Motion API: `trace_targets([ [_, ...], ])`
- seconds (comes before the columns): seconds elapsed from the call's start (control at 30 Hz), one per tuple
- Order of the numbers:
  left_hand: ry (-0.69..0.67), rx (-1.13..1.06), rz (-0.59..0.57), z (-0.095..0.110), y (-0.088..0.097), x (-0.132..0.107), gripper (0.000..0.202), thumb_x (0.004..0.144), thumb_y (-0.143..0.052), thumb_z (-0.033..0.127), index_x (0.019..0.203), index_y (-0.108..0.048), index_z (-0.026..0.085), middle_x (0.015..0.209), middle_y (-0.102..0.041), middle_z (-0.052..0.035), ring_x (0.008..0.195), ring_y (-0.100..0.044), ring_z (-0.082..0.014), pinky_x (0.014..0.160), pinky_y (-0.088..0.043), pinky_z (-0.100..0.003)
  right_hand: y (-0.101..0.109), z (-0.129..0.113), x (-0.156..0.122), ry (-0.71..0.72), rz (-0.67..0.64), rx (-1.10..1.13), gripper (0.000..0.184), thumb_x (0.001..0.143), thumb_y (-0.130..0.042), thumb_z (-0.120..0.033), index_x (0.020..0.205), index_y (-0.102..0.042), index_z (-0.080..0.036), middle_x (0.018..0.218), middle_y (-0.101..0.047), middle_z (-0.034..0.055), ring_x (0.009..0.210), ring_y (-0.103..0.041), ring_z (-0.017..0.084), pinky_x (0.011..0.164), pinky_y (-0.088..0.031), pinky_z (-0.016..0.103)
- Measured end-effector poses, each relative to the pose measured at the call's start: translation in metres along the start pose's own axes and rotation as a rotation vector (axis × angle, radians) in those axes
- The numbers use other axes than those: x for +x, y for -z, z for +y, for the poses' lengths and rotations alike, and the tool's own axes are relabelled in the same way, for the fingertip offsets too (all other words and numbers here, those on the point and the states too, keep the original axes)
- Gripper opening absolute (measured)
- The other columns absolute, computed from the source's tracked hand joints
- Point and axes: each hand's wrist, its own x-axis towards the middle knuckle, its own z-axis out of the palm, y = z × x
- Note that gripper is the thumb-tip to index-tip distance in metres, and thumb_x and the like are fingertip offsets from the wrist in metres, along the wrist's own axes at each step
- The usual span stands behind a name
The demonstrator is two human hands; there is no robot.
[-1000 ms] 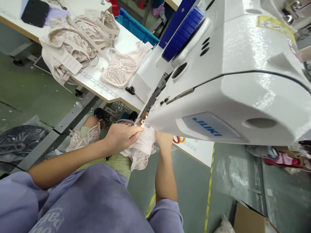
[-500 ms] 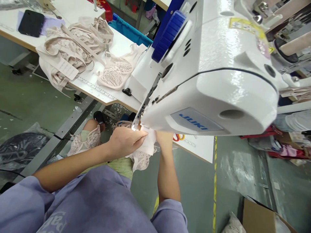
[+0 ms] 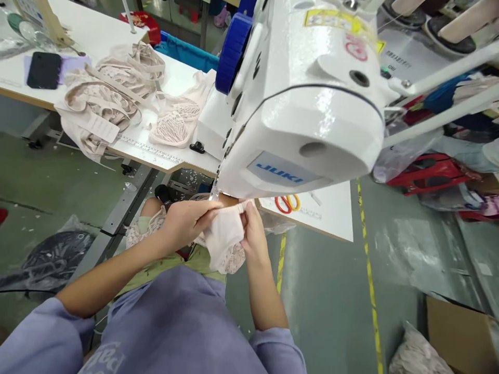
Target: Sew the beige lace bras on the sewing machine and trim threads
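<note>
Garment (image 3: pixel 226 228), pale and lacy, hangs between the left grip (image 3: pixel 190 219) and right grip (image 3: pixel 254 228), both pinching its upper edge. A sewing machine (image 3: pixel 296 135) rises just beyond them; looped handles (image 3: pixel 289 204) lie on the desk (image 3: pixel 339 213) to the right grip's right.

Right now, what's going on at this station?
A person's left hand and right hand hold a pale pink garment by its upper edge, just below the head of a white JUKI sewing machine. Beige garments lie heaped on the table to the left; red and yellow loop handles show on the right.
</note>
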Motion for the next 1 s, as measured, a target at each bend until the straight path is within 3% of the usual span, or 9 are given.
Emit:
trace_targets([
  [0.1, -0.037, 0.066, -0.125, -0.005, 0.010, -0.011, 0.031, 0.104, -0.044, 0.035, 0.121, -0.066, 0.022, 0.094, -0.077, -0.0008, 0.079, -0.071, -0.0160, 0.064, -0.044, -0.025, 0.002, 0.015, -0.034, -0.001, -0.022, 0.049, 0.032, 0.083, -0.072, -0.053, 0.090, -0.063, -0.023, 0.071, -0.056, -0.0032, 0.055, -0.049, 0.010, 0.049, -0.042, 0.023],
  [0.23, -0.169, 0.213, -0.231, -0.001, 0.004, -0.028, 0.050, 0.093, -0.060, 0.048, 0.130, -0.057, 0.015, 0.105, -0.072, -0.0090, 0.098, -0.066, -0.0248, 0.084, -0.047, -0.035, 0.005, 0.024, -0.076, 0.486, -0.031, -0.321, 0.004, 0.088, -0.071, -0.029, 0.090, -0.072, -0.024, 0.086, -0.062, 0.0009, 0.076, -0.061, 0.013, 0.067, -0.051, 0.028],
  [0.27, -0.229, 0.236, -0.254, 0.001, -0.001, -0.031, 0.052, 0.090, -0.063, 0.047, 0.130, -0.057, 0.014, 0.106, -0.071, -0.0107, 0.100, -0.064, -0.0264, 0.088, -0.046, -0.038, 0.004, 0.025, -0.084, 0.616, -0.074, -0.436, 0.007, 0.089, -0.071, -0.022, 0.094, -0.073, -0.026, 0.089, -0.063, 0.0011, 0.080, -0.063, 0.014, 0.071, -0.053, 0.029],
  [0.37, -0.366, 0.268, -0.332, 0.000, -0.015, -0.038, 0.021, 0.089, -0.059, 0.026, 0.105, -0.067, 0.016, 0.082, -0.069, -0.0055, 0.079, -0.061, -0.0217, 0.078, -0.044, -0.036, 0.003, 0.027, -0.103, 0.920, -0.230, -0.680, 0.028, 0.084, -0.073, -0.010, 0.105, -0.072, -0.030, 0.090, -0.065, -0.0001, 0.080, -0.065, 0.014, 0.071, -0.055, 0.029],
  [0.43, -0.410, 0.278, -0.328, -0.004, -0.020, -0.040, 0.015, 0.090, -0.053, 0.019, 0.086, -0.067, 0.018, 0.069, -0.065, -0.0023, 0.067, -0.055, -0.0186, 0.069, -0.040, -0.035, 0.004, 0.029, -0.111, 1.025, -0.250, -0.749, 0.036, 0.080, -0.075, -0.005, 0.107, -0.072, -0.029, 0.089, -0.066, 0.0001, 0.079, -0.065, 0.014, 0.071, -0.056, 0.029],
  [0.63, -0.491, 0.300, -0.055, -0.008, -0.014, -0.041, 0.027, 0.096, -0.044, 0.019, 0.076, -0.063, 0.020, 0.063, -0.059, -0.0002, 0.062, -0.049, -0.0170, 0.063, -0.034, -0.033, 0.007, 0.028, -0.118, 1.051, -0.217, -0.812, 0.032, 0.083, -0.075, -0.009, 0.107, -0.072, -0.029, 0.084, -0.063, -0.0001, 0.073, -0.063, 0.013, 0.069, -0.055, 0.029],
  [0.8, -0.518, 0.279, 0.010, -0.008, -0.018, -0.041, 0.026, 0.096, -0.047, 0.021, 0.078, -0.064, 0.019, 0.058, -0.055, 0.0007, 0.056, -0.045, -0.0165, 0.057, -0.031, -0.032, 0.003, 0.019, -0.118, 1.059, -0.224, -0.814, 0.026, 0.086, -0.072, -0.013, 0.106, -0.070, -0.030, 0.081, -0.064, -0.0010, 0.071, -0.063, 0.012, 0.066, -0.054, 0.027],
  [0.9, -0.487, 0.162, -0.093, -0.005, -0.010, -0.046, 0.018, 0.096, -0.052, 0.023, 0.092, -0.069, 0.017, 0.062, -0.061, 0.0001, 0.056, -0.050, -0.0162, 0.055, -0.032, -0.031, 0.026, 0.025, -0.112, 0.944, -0.361, -0.839, 0.030, 0.088, -0.070, -0.018, 0.115, -0.068, -0.030, 0.086, -0.068, 0.0005, 0.076, -0.066, 0.015, 0.072, -0.056, 0.030],
  [1.0, -0.397, -0.108, -0.387, 0.006, 0.013, -0.057, 0.020, 0.097, -0.052, 0.026, 0.087, -0.068, 0.019, 0.062, -0.062, 0.0008, 0.055, -0.055, -0.0137, 0.054, -0.037, -0.026, 0.071, 0.042, -0.098, 0.639, -0.361, -0.911, 0.029, 0.091, -0.057, -0.018, 0.116, -0.068, -0.027, 0.086, -0.071, 0.0026, 0.080, -0.067, 0.017, 0.075, -0.056, 0.032],
])
